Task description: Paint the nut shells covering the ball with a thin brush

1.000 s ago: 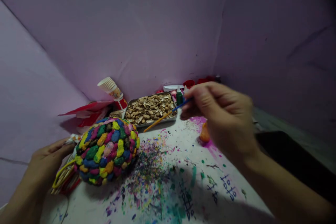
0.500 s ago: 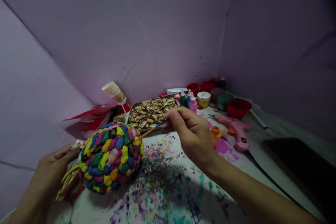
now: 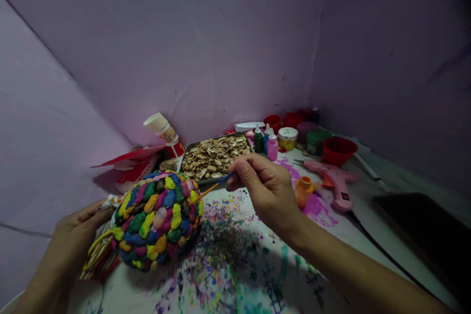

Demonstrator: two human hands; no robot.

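A rounded object [image 3: 154, 225] covered in painted peanut shells, in yellow, blue, green, pink and orange, is tilted at the lower left. My left hand [image 3: 79, 228] is closed on its left end, where a bundle of thin yellowish strands [image 3: 96, 257] hangs down; the fingertips are partly hidden. In a pinch, my right hand [image 3: 267, 189] holds a thin paintbrush [image 3: 211, 189] with a blue and orange handle. The brush tip touches the shells on the object's right side. An open orange paint bottle [image 3: 303, 192] stands just right of my right wrist.
Behind lies a tray of peanut shells [image 3: 217, 157] beside stacked paper cups [image 3: 162, 130]. Small paint bottles [image 3: 272, 146], a red cup [image 3: 338, 151] and a pink glue gun [image 3: 336, 184] with a black cord are on the right. A dark flat object [image 3: 415, 235] lies nearer.
The brush tip has shifted slightly along the shells on the object's right side, and my right hand has moved a little with it. My left hand keeps its hold.
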